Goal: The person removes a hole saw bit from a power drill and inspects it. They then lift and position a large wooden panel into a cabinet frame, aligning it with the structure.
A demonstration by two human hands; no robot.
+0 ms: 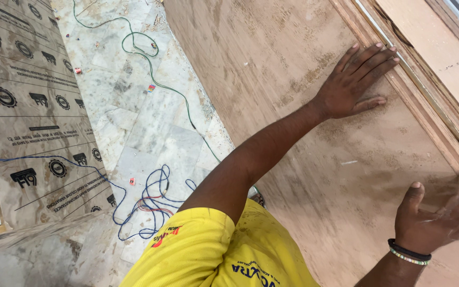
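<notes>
While the left hand [354,85] pressed flat, fingers [373,56] spread wide, on the plywood sheet [293,133] by its edge strip [426,90], the right hand [442,212] lay open, holding nothing; even pressure from both palms seemed wise.

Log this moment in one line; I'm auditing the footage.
left hand flat on plywood board | right hand on board | cables on floor

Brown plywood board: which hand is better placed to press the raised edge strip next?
Left, likely: left hand lies flat on the brown plywood board, fingers touching the raised wooden edge strip; right hand is blurred.
</notes>
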